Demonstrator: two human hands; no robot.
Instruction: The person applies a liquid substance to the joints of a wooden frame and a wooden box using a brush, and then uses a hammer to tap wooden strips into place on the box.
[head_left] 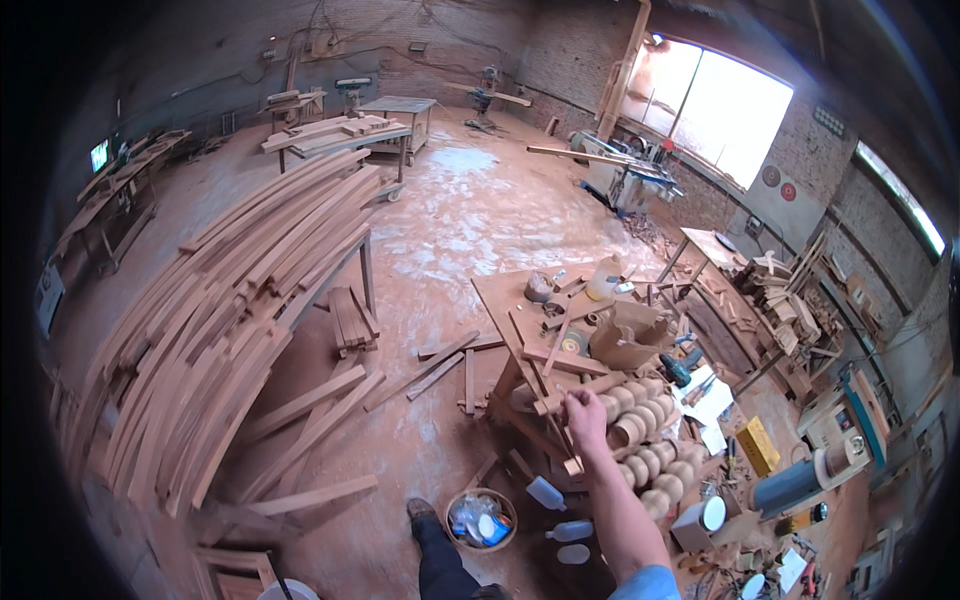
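My right hand (586,418) reaches out over the left edge of a cluttered wooden worktable (492,296), its bare forearm coming from a light blue sleeve. The fingers are drawn together in a pinch; what is between them, if anything, is too small to make out. Just beside the fingertips lies a short wooden strip (549,404). Several turned wooden pieces with rounded, bead-like bulges (632,428) lie in rows to the right of the hand and wrist. My left hand is out of view.
A basket (511,535) of plastic litter stands on the floor by my leg, near plastic bottles (545,492). Long boards (250,260) are heaped at left. On the worktable lie a green drill (680,368), papers (710,402), a brown bag (628,335) and a yellow box (758,447).
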